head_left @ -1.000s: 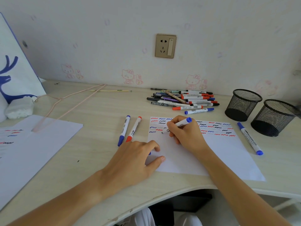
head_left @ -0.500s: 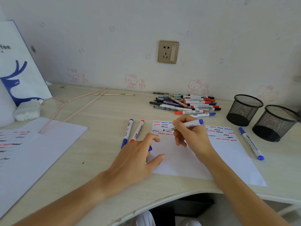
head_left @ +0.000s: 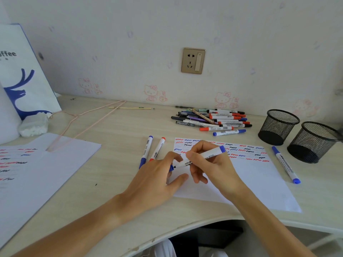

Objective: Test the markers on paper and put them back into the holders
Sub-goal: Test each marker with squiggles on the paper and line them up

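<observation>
Right hand: the right hand [head_left: 213,167] pinches a blue-ended marker [head_left: 202,158] between thumb and fingers, barrel slanting up and away to the right, its dark tip low and to the left.
Left hand: the left hand [head_left: 159,180] sits just left of that grip, fingers curled round a small blue cap [head_left: 170,168] right at the marker's tip; I cannot tell whether the cap is touching the tip.
Paper: the white sheet [head_left: 250,182] lies under both hands, with rows of red, blue and black squiggles across its far edge, just beyond the grip.
Loose pair: a blue marker [head_left: 145,152] and a red marker [head_left: 157,148] lie side by side on the desk [head_left: 115,130], just left of the grip and beyond the left hand.
Single marker: another blue one [head_left: 285,165] lies off the sheet's right edge, well right of the grip.
Holders: two black mesh holders [head_left: 278,127] [head_left: 313,141] stand to the far right of the grip, touching or nearly so.
Pile: a heap of markers and pens [head_left: 213,119] lies beyond the grip, between it and the wall.
Far left: a second scribbled sheet [head_left: 37,164] lies well left of the grip, a pink hanger [head_left: 83,125] partly across it, and a white bag [head_left: 24,75] with a blue antler print stands behind.
</observation>
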